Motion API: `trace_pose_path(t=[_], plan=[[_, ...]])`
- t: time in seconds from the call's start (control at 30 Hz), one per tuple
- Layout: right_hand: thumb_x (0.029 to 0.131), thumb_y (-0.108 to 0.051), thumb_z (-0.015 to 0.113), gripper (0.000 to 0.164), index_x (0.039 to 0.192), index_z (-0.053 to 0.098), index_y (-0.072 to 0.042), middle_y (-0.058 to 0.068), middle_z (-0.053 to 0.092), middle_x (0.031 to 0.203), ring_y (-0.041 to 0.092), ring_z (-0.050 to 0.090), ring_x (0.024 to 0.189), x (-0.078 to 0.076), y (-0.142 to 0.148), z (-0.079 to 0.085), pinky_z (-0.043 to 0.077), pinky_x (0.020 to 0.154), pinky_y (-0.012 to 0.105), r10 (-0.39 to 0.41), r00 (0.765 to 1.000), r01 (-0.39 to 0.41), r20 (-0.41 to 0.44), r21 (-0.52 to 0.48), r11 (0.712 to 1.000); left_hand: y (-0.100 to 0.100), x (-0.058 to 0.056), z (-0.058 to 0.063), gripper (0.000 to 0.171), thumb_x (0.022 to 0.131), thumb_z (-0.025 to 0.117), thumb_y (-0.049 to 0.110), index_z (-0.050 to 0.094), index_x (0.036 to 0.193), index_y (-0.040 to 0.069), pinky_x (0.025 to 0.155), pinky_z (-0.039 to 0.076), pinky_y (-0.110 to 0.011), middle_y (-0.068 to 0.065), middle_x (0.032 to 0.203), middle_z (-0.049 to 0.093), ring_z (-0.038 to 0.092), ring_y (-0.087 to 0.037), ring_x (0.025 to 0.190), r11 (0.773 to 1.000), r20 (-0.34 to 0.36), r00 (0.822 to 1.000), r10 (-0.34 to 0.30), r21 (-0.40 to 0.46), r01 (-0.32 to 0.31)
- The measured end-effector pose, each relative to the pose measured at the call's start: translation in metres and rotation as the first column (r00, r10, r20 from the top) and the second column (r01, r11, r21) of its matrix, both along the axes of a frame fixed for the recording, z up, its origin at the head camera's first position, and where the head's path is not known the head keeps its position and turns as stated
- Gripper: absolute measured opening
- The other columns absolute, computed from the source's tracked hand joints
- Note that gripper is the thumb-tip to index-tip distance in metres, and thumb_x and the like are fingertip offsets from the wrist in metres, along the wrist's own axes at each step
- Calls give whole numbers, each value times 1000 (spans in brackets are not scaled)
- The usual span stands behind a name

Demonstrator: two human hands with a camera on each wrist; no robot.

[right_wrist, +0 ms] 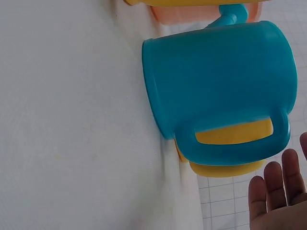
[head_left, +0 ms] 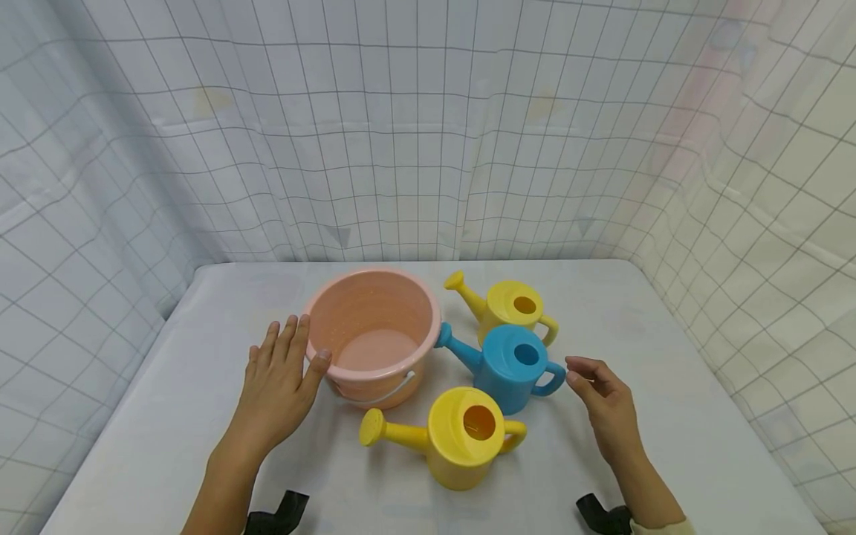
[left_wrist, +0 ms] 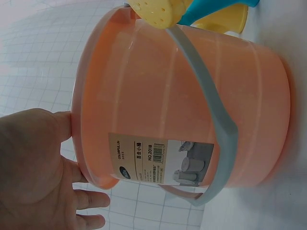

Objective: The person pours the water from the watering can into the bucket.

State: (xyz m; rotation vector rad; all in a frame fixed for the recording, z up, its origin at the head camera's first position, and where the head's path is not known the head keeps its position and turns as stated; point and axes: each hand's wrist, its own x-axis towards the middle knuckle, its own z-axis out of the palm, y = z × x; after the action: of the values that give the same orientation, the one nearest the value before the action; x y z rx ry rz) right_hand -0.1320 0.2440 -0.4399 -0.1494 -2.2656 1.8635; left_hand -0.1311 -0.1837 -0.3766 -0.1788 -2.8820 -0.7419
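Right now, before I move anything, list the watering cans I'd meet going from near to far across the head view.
Front yellow watering can → blue watering can → rear yellow watering can.

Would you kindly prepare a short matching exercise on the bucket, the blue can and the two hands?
1. Bucket
2. Blue can
3. Left hand
4. Right hand

A. Fingers near the blue can's handle
B. Peach-pink, with a pale carrying handle
C. Between the front yellow can and the back yellow can
D. Fingers straight, at the bucket's rim

Pairs: 1-B, 2-C, 3-D, 4-A
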Motion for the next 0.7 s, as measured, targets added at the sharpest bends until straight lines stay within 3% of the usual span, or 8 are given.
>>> trace_pose_path(t=[0.7], plan=[[90,-37,62,46,127,55,-10,-9,58,115,9,54,105,-15,-9,-14,47,87,12,98,990,-105,106,56,993,0,0,3,71,100,31,50,5,153,11,110,-1,-69,-22,158,9,-4,-42,146,1000,34,999,10,-9,-10]])
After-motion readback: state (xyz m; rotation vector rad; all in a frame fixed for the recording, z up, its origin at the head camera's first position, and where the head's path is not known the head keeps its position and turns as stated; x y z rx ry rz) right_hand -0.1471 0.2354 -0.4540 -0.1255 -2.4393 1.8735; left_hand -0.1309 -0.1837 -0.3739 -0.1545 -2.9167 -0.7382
